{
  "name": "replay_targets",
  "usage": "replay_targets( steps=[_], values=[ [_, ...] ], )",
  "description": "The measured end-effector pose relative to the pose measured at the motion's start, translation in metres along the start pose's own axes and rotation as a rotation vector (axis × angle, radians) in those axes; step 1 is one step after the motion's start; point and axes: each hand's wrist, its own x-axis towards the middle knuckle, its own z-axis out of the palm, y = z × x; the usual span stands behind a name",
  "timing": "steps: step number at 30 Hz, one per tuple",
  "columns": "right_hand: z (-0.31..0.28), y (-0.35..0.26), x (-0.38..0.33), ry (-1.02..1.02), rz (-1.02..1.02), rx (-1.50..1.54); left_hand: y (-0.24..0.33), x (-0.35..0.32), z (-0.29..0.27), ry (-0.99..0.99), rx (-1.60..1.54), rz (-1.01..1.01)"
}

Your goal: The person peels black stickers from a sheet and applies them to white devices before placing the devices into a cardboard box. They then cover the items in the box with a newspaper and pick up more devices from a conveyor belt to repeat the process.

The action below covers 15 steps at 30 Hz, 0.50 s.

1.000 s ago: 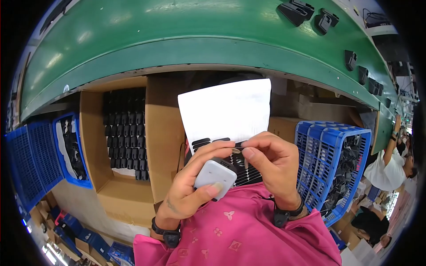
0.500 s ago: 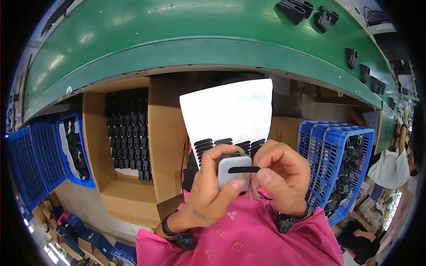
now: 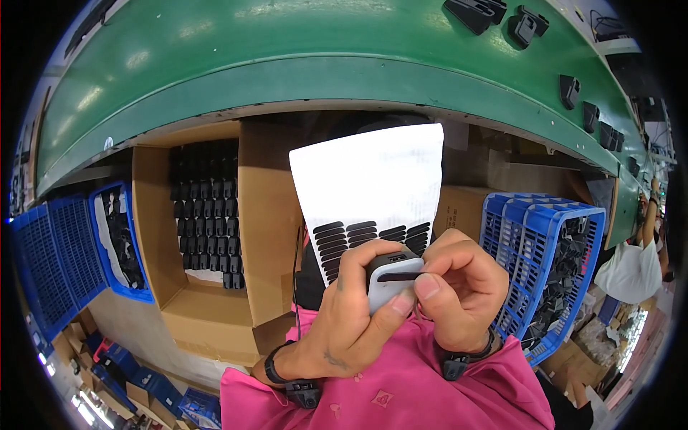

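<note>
My left hand (image 3: 344, 322) grips a small white rounded device (image 3: 390, 283) with a dark slot on its upper side. My right hand (image 3: 462, 287) closes around the device's right end, the thumb pressing a thin black strip onto its face. Just behind both hands stands a white sheet (image 3: 369, 186) whose lower part carries rows of black oval stickers (image 3: 358, 236). Both wrists wear dark bands, and pink sleeves cover my forearms.
An open cardboard box (image 3: 215, 308) at left holds rows of black parts (image 3: 204, 208). Blue crates (image 3: 552, 258) with black parts stand at right, more blue crates (image 3: 64, 251) at far left. A green conveyor (image 3: 287, 64) carrying black pieces arcs overhead. Another person (image 3: 638, 251) is at the far right.
The white device was turned from flat in my left hand to upright between both hands. A black strip taken off the sheet now lies on the device under my right thumb.
</note>
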Motion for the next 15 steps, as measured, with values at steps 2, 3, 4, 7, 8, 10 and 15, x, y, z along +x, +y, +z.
replay_targets(
  steps=[2,3,4,7,8,10,15],
  values=[
    [-0.0004,0.001,0.0003,-0.01,-0.014,-0.014,-0.0002,-0.0004,-0.0003,-0.001,-0.011,-0.014],
    [-0.0005,0.0013,0.0003,-0.01,-0.014,-0.014,0.0,-0.0002,-0.0007,-0.003,0.003,-0.012],
    [-0.0005,0.0017,0.0002,-0.009,-0.012,-0.013,0.0003,0.0,-0.001,-0.005,0.018,-0.01],
    [-0.0007,0.0031,-0.0001,-0.009,-0.014,-0.015,0.001,0.0004,-0.0009,-0.005,0.024,-0.01],
    [-0.0008,0.0035,-0.0002,-0.009,-0.018,-0.019,0.0012,0.0006,-0.0008,-0.005,0.025,-0.01],
    [-0.0005,0.0037,-0.0003,-0.004,-0.022,-0.021,0.0019,0.0009,-0.0009,-0.003,0.056,0.002],
    [0.0003,0.0024,-0.0006,0.002,-0.023,-0.044,0.0014,-0.0004,0.0005,0.007,0.043,-0.021]
  ],
)
